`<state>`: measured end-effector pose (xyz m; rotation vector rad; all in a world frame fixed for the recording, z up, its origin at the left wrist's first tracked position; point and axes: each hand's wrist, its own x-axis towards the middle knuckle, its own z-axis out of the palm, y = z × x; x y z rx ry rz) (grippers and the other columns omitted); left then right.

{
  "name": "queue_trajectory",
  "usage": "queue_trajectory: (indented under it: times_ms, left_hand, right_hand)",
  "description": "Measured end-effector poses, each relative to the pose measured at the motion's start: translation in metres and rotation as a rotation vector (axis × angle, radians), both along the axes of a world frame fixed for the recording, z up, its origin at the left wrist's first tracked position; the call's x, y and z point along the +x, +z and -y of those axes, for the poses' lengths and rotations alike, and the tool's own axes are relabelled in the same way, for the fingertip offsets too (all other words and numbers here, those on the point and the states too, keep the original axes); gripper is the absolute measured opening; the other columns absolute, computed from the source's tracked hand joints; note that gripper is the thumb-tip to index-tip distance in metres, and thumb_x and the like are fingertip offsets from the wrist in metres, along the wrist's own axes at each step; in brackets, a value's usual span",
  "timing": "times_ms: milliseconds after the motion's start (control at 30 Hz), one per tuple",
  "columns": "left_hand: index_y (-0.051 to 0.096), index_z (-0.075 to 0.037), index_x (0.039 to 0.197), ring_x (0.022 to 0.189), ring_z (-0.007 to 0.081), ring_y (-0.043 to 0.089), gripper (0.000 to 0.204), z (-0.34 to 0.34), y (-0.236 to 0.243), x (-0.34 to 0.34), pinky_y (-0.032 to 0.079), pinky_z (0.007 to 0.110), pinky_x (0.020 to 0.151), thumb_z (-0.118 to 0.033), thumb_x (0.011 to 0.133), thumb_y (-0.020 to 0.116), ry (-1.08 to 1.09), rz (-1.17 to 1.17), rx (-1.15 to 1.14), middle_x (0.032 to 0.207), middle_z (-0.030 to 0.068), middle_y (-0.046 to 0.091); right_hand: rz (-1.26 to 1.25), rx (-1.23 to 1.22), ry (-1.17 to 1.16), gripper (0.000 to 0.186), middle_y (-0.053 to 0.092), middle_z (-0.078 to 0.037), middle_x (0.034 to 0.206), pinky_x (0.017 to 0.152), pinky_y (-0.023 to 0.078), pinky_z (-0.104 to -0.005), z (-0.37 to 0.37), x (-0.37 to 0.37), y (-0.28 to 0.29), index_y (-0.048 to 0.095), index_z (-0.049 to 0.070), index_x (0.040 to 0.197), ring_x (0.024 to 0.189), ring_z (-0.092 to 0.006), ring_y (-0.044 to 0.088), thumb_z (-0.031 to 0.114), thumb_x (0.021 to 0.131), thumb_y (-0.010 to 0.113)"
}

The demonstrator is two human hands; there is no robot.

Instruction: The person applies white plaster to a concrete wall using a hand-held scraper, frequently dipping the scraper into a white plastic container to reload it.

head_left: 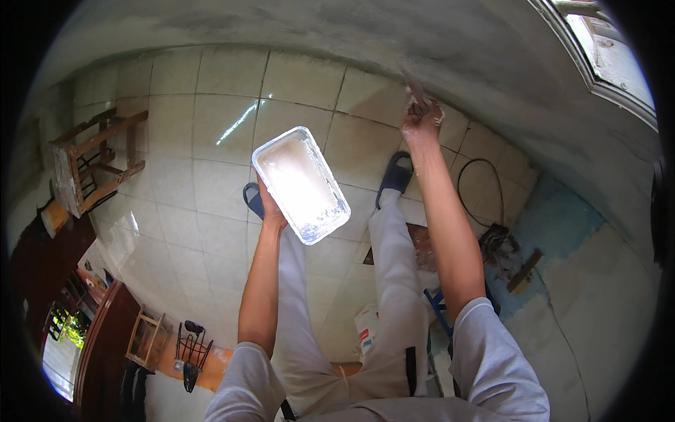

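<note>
The left hand grasps the tub at its left long side. Most of its fingers are hidden behind or under the tub, so how far they reach beneath cannot be told. The tub is held above the floor, well short of the floor's far edge, tilted so that its open top shows. Inside is white paste, so glaring in the middle that its surface is lost; smears mark the rim and the corner nearest the person.

The right hand, spotted with white, is well apart from the tub, near the floor's far edge by the wall. Its fingers look bent, but they are blurred; a thin, dark shape juts from them toward the wall, and whether it is a tool, or how firmly it is held, cannot be told.

The left slipper is partly covered by the left hand and tub; the right slipper shows more fully. A bag is partly hidden behind the right leg. The window is cut off by the dark rim of the view.
</note>
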<state>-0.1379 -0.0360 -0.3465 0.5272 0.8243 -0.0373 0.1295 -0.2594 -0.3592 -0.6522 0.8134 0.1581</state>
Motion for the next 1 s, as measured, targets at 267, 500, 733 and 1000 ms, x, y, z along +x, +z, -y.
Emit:
queue_trajectory:
  times_ms: [267,500,733,1000]
  left_hand:
    - [0.039,-0.009,0.138,0.112,0.0245,0.058,0.077,0.001,-0.011,-0.009,0.052,0.039,0.091,-0.069,0.091,0.027,0.01,-0.052,0.01,0.127,0.0111,0.054]
    - [0.039,-0.009,0.138,0.113,0.0268,0.058,0.078,-0.009,-0.004,-0.023,0.052,0.041,0.092,-0.069,0.09,0.028,0.042,-0.081,-0.045,0.128,0.0118,0.054]
    - [0.039,-0.009,0.138,0.113,0.0269,0.058,0.077,-0.002,-0.014,-0.03,0.052,0.041,0.092,-0.069,0.091,0.027,0.055,-0.078,-0.068,0.128,0.0119,0.054]
    - [0.039,-0.009,0.138,0.112,0.027,0.058,0.076,0.005,-0.017,-0.018,0.052,0.042,0.091,-0.067,0.091,0.027,0.049,-0.037,-0.111,0.128,0.0122,0.054]
  right_hand:
    - [-0.155,0.054,0.048,0.02,0.057,-0.015,0.106,0.08,0.055,-0.0344,-0.059,0.039,-0.04,0.051,-0.004,0.108,0.094,-0.0258,0.059,0.009,0.092,0.048]
    - [-0.089,0.187,-0.092,0.021,0.058,-0.014,0.101,0.071,0.055,-0.0273,0.003,0.05,0.025,0.051,-0.006,0.102,0.09,-0.0249,0.06,0.011,0.093,0.046]
    - [0.028,-0.076,-0.042,0.023,0.061,-0.013,0.102,0.074,0.055,-0.0294,0.017,0.012,0.003,0.052,-0.006,0.105,0.094,-0.0252,0.062,0.01,0.094,0.04]
    - [-0.179,0.068,0.038,0.026,0.055,-0.021,0.11,0.083,0.056,-0.0345,-0.062,0.043,-0.049,0.048,-0.01,0.111,0.102,-0.0304,0.058,0.011,0.097,0.039]
